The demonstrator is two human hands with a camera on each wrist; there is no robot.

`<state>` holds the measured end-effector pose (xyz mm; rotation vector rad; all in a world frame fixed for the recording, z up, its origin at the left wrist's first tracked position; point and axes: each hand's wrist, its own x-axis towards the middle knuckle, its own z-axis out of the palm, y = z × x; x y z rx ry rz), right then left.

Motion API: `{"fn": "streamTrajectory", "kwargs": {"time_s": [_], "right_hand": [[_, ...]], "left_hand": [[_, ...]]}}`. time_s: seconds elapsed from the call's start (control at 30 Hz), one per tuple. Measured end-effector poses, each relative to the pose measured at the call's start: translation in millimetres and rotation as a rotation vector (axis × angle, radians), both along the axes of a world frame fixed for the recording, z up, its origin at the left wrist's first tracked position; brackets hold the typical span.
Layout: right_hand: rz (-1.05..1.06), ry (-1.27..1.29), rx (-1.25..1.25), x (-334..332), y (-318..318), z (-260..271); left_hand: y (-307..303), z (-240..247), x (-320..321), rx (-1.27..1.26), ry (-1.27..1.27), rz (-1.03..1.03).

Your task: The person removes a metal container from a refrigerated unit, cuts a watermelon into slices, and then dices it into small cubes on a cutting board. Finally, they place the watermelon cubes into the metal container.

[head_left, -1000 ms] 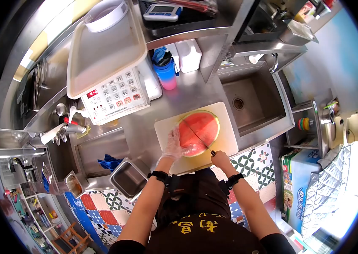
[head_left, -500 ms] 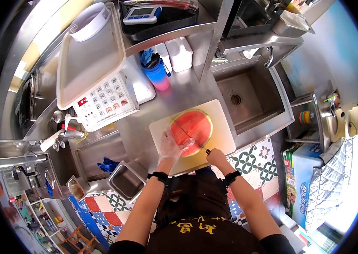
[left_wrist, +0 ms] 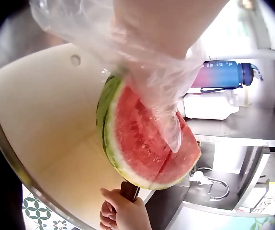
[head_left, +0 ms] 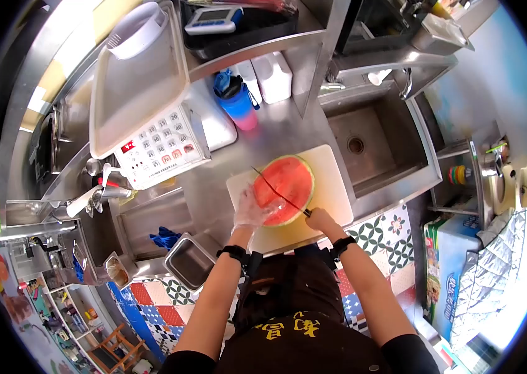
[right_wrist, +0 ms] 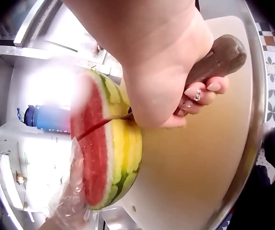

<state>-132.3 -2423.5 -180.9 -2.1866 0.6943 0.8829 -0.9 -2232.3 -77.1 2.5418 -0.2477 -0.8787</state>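
Note:
A cut watermelon [head_left: 294, 184] rests on a white cutting board [head_left: 335, 187], its red face turned up. My left hand [head_left: 249, 210], in a clear plastic glove, lies against the melon's left side. Its extended fingers touch the red flesh in the left wrist view. My bare right hand [head_left: 322, 220] grips the brown handle of a knife [right_wrist: 226, 56] at the melon's near right edge. The blade runs diagonally across the flesh, and its tip shows past the far left rim. In the right wrist view, the cut enters the rind beside the hand.
A sink [head_left: 369, 140] lies right of the board. Behind stand a blue and pink bottle [head_left: 237, 103] and a white machine with a keypad [head_left: 162, 146]. To the left are a steel container [head_left: 192, 262] and a blue cloth [head_left: 166, 238] near the counter's front edge.
The right hand and knife handle have moved slightly away from the body, nearer the melon. More of the blade shows, reaching past the far left rim. The left hand stays at the melon's left side.

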Motion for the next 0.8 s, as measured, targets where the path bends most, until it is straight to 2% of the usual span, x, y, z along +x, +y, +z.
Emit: {"fn": "streamTrajectory", "kwargs": {"time_s": [0.07, 0.17, 0.27, 0.37, 0.47, 0.57, 0.63, 0.7, 0.8], "right_hand": [[0.064, -0.043, 0.024, 0.4, -5.8, -2.7], [0.046, -0.022, 0.073, 4.7, -10.4, 11.2], [0.063, -0.029, 0.11, 4.3, -14.1, 6.6], [-0.158, 0.194, 0.366, 6.7, -20.8, 27.4], [0.031, -0.036, 0.123, -8.4, -21.3, -0.2], [-0.193, -0.045, 0.307, -24.0, -14.6, 0.1], [-0.359, -0.092, 0.522, -35.1, -6.0, -4.4], [-0.552, -0.171, 0.779, -41.9, 4.7, -5.0], [-0.684, -0.29, 0.931, -44.2, 26.8, -3.3]], "left_hand": [[2.8, -16.2, 0.8, -0.001, -0.022, 0.001], [0.0, -7.1, -0.9, -0.029, -0.076, -0.007], [4.1, -22.6, -4.1, -0.023, -0.095, -0.011], [23.8, -32.7, -10.5, -0.057, -0.103, -0.042], [46.0, -40.0, -14.9, -0.154, 0.006, -0.047], [54.6, -51.8, -16.8, -0.259, 0.028, -0.093], [40.5, -35.1, -14.0, -0.772, 0.484, 0.498], [28.6, -29.4, -1.2, -1.003, 0.756, 0.824], [22.6, -35.4, 17.3, -0.931, 0.894, 0.903]]}}
